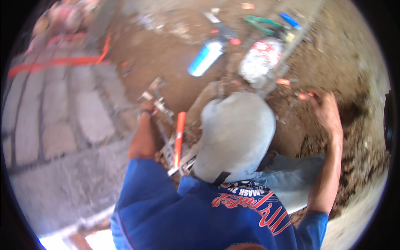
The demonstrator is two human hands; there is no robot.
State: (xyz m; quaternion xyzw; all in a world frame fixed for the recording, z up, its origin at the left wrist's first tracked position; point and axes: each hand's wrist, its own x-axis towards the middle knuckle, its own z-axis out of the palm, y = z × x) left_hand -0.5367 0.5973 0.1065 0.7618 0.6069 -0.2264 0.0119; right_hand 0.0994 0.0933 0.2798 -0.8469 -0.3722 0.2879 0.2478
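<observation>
My left hand (148, 106) is at the left of my knee, against a pale narrow object (160, 102); blur hides how its fingers sit. Below it an orange tube (180, 133) stands among pale scraps. Out to the right, my right hand (323, 108) has its fingers closed around a small orange piece (305, 96) over the dirt. My jean-covered knee (235, 133) fills the middle. Ahead lie a blue-and-white can (204, 58), a white-and-red bag (260, 62), green-handled pliers (260, 24) and a blue-handled tool (291, 21).
A grey block wall or ledge (58, 116) with an orange conduit (58, 66) runs along the left. A long bar (287, 54) lies beside the bag. Loose soil and a hole (350, 108) are at the right, beside a pale wall (368, 175).
</observation>
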